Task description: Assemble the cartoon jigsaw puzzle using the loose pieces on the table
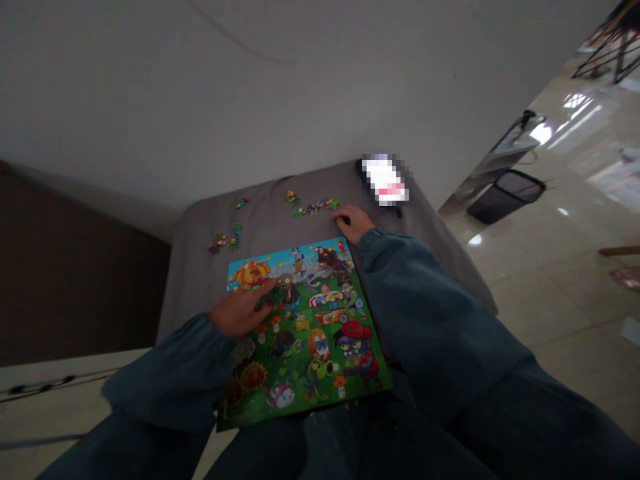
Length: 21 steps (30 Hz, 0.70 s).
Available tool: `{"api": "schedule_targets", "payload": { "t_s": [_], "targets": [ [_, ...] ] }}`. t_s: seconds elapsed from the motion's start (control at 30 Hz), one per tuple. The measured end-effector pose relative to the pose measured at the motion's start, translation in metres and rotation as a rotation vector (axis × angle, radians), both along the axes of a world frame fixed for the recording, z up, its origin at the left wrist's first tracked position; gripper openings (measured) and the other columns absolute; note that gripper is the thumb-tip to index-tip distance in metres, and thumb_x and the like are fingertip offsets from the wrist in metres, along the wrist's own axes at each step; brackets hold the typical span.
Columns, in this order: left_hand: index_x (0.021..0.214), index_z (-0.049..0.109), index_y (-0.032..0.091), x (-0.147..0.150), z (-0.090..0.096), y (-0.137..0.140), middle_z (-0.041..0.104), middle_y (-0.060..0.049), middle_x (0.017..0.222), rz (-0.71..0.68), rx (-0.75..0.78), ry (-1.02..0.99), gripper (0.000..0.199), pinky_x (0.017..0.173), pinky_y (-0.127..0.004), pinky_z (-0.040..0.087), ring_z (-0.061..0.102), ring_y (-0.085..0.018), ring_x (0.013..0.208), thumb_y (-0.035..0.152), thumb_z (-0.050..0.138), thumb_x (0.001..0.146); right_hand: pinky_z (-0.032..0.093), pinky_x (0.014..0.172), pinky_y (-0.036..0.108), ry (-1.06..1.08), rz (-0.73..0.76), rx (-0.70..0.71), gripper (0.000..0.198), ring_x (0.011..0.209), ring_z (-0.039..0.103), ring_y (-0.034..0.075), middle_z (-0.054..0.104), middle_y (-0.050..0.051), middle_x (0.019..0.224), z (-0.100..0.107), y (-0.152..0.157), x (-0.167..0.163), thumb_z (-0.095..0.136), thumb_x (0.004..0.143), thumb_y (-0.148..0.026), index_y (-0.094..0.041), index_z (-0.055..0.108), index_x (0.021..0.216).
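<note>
A colourful cartoon picture puzzle [313, 327] lies at the near edge of a cloth-covered surface, over my lap. My left hand [243, 310] rests on its left part, index finger stretched out and touching the picture, the other fingers partly bent. Just beyond the puzzle's far right corner, my right hand [356, 223] lies on the cloth with loosely bent fingers and a gap between finger and thumb. Right by those fingertips is a row of small jigsaw pieces [313, 209]. More loose pieces [220, 243] lie at the left, with a single small cluster [242, 203] farther back.
Grey cloth [265, 227] covers the surface, which meets a pale wall [300, 87] behind. A phone with a blurred bright screen [385, 180] lies at the back right. On the tiled floor to the right stands a dark mesh bin [507, 197].
</note>
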<state>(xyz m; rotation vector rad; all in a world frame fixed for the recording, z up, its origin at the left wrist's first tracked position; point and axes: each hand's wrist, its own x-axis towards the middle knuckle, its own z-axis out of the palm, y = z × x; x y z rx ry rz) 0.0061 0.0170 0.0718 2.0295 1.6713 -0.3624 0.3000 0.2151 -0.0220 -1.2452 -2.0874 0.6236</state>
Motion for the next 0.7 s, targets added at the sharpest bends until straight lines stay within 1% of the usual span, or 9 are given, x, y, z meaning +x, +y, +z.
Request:
{"api": "schedule_targets", "payload": {
  "t_s": [0.1, 0.17, 0.23, 0.33, 0.4, 0.53, 0.57, 0.63, 0.7],
  "targets": [
    [0.139, 0.058, 0.025, 0.0, 0.003, -0.001, 0.072, -0.008, 0.124, 0.127, -0.011, -0.211, 0.058, 0.089, -0.037, 0.052, 0.069, -0.029, 0.103, 0.048, 0.05, 0.087, 0.048, 0.099, 0.043, -0.001, -0.003, 0.001, 0.025, 0.099, 0.063, 0.025, 0.072, 0.009, 0.103, 0.0, 0.0, 0.0, 0.054, 0.085, -0.013, -0.019, 0.076, 0.096],
    [0.133, 0.062, 0.023, 0.005, 0.004, -0.003, 0.07, -0.008, 0.125, 0.211, -0.011, -0.379, 0.056, 0.083, -0.033, 0.053, 0.068, -0.025, 0.099, 0.055, 0.047, 0.088, 0.048, 0.099, 0.043, -0.002, -0.004, -0.001, 0.025, 0.1, 0.063, 0.026, 0.072, 0.009, 0.103, 0.0, 0.0, 0.0, 0.054, 0.085, -0.012, -0.019, 0.076, 0.096],
    [0.131, 0.062, 0.022, 0.013, 0.003, -0.007, 0.072, -0.008, 0.11, 0.296, -0.032, -0.543, 0.06, 0.065, -0.027, 0.051, 0.065, -0.018, 0.078, 0.062, 0.043, 0.09, 0.048, 0.099, 0.044, -0.004, -0.003, -0.004, 0.025, 0.101, 0.064, 0.026, 0.072, 0.009, 0.104, 0.0, 0.0, 0.0, 0.054, 0.086, -0.013, -0.019, 0.076, 0.097],
    [0.134, 0.06, 0.018, 0.025, -0.004, -0.012, 0.069, -0.006, 0.083, 0.411, -0.106, -0.751, 0.067, 0.042, -0.023, 0.032, 0.041, -0.008, 0.044, 0.065, 0.037, 0.093, 0.048, 0.1, 0.044, -0.007, 0.001, -0.008, 0.025, 0.101, 0.064, 0.026, 0.072, 0.009, 0.105, 0.001, 0.0, 0.001, 0.054, 0.086, -0.013, -0.02, 0.076, 0.097],
    [0.136, 0.058, 0.015, 0.03, -0.01, -0.013, 0.069, -0.008, 0.087, 0.466, -0.146, -0.863, 0.067, 0.04, -0.024, 0.026, 0.032, -0.005, 0.04, 0.062, 0.036, 0.094, 0.048, 0.099, 0.044, -0.009, 0.003, -0.009, 0.024, 0.101, 0.064, 0.025, 0.072, 0.009, 0.105, 0.002, 0.0, 0.001, 0.054, 0.087, -0.013, -0.02, 0.075, 0.097],
    [0.142, 0.053, 0.017, 0.029, -0.02, -0.013, 0.071, -0.014, 0.11, 0.518, -0.196, -0.989, 0.069, 0.044, -0.024, 0.035, 0.043, -0.005, 0.045, 0.059, 0.053, 0.087, 0.048, 0.099, 0.043, -0.012, 0.004, -0.005, 0.023, 0.1, 0.064, 0.025, 0.072, 0.01, 0.104, 0.003, -0.001, 0.001, 0.055, 0.087, -0.013, -0.019, 0.076, 0.096],
    [0.145, 0.05, 0.018, 0.028, -0.021, -0.013, 0.072, -0.012, 0.106, 0.524, -0.204, -0.999, 0.073, 0.046, -0.024, 0.037, 0.046, -0.005, 0.046, 0.058, 0.057, 0.085, 0.048, 0.099, 0.043, -0.013, 0.002, -0.003, 0.024, 0.1, 0.064, 0.025, 0.072, 0.01, 0.104, 0.003, -0.001, 0.001, 0.055, 0.087, -0.013, -0.019, 0.076, 0.096],
    [0.151, 0.042, 0.019, 0.026, -0.023, -0.013, 0.072, -0.005, 0.083, 0.534, -0.209, -0.998, 0.083, 0.047, -0.024, 0.039, 0.048, -0.007, 0.045, 0.059, 0.064, 0.082, 0.048, 0.1, 0.043, -0.014, 0.0, -0.001, 0.024, 0.101, 0.064, 0.026, 0.072, 0.01, 0.105, 0.003, -0.001, 0.001, 0.055, 0.087, -0.013, -0.019, 0.076, 0.097],
    [0.152, 0.04, 0.017, 0.026, -0.022, -0.014, 0.06, 0.004, 0.058, 0.541, -0.199, -0.976, 0.089, 0.047, -0.023, 0.04, 0.05, -0.01, 0.044, 0.059, 0.069, 0.08, 0.047, 0.101, 0.044, -0.014, 0.001, 0.0, 0.024, 0.102, 0.063, 0.026, 0.072, 0.009, 0.105, 0.003, -0.001, 0.001, 0.055, 0.087, -0.012, -0.019, 0.075, 0.096]
  ]
}}
